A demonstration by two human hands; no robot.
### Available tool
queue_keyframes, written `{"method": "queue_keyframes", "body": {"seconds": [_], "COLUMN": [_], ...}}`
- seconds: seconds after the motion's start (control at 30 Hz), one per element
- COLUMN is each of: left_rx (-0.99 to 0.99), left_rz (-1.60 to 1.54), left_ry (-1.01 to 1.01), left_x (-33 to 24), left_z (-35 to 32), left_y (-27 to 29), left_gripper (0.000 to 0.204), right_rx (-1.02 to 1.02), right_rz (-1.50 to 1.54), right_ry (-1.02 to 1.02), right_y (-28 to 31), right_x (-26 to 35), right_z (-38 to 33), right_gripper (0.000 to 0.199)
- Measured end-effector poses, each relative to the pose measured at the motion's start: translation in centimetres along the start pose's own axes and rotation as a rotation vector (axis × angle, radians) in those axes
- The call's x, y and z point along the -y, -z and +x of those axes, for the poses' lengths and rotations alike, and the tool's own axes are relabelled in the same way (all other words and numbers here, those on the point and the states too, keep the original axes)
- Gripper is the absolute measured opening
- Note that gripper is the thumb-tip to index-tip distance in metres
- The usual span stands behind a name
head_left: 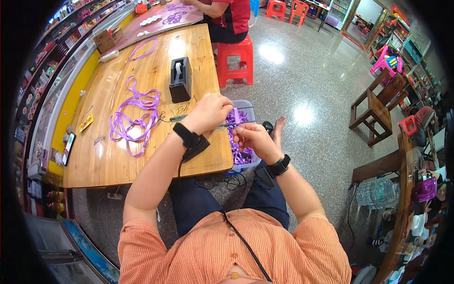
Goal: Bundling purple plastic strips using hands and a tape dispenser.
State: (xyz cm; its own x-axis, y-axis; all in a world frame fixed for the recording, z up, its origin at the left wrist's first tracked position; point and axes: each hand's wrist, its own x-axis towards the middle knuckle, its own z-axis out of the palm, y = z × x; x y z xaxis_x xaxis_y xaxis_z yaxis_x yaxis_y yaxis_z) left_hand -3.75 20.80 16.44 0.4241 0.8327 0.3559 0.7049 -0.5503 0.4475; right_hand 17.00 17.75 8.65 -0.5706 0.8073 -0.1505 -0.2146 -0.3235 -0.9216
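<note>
Thin purple ribbon strip point(236, 117) pinched between left hand point(211, 112) and right hand point(251, 137), both grips clenched; judged light, limp, slippery; best held near ends.

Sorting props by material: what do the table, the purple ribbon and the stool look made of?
Table: varnished wood, visible grain and glare. Purple ribbon: thin glossy strip, plastic or satin, hard to tell. Red stool: moulded plastic, smooth sheen.
</note>
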Motion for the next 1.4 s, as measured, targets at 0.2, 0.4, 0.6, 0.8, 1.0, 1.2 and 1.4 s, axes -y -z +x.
{"method": "queue_keyframes", "body": {"seconds": [0.2,0.4,0.6,0.8,1.0,1.2,1.4], "left_rx": [0.458,0.651,0.515,0.445,0.44,0.487,0.491], "left_rz": [-0.601,-1.008,-1.031,-0.969,-1.02,-0.993,-0.964], "left_ry": [0.652,0.759,0.717,0.729,0.732,0.641,0.668], "left_x": [-2.4,-2.3,-2.2,-2.6,-3.1,-1.9,-2.2], "left_z": [-0.8,-0.8,-1.7,-2.6,-2.7,-2.9,-2.7], "left_y": [1.6,0.1,-0.3,-0.2,-0.5,-1.5,-1.0], "left_gripper": [0.034,0.033,0.031,0.025,0.029,0.035,0.034], "right_rx": [0.066,0.066,0.053,0.042,-0.054,-0.141,-0.163], "right_rz": [0.272,0.291,-0.243,-0.532,-0.684,-0.571,-0.387], "right_ry": [-0.031,-0.049,-0.011,0.09,-0.035,-0.201,-0.144], "right_y": [-0.2,-0.1,-0.7,-7.2,-10.9,-12.3,-13.0], "right_x": [-0.3,-0.2,7.3,13.2,13.1,13.2,13.1], "right_z": [-0.3,-0.6,-1.8,8.4,17.6,19.8,19.9], "right_gripper": [0.017,0.018,0.022,0.021,0.023,0.021,0.018]}}
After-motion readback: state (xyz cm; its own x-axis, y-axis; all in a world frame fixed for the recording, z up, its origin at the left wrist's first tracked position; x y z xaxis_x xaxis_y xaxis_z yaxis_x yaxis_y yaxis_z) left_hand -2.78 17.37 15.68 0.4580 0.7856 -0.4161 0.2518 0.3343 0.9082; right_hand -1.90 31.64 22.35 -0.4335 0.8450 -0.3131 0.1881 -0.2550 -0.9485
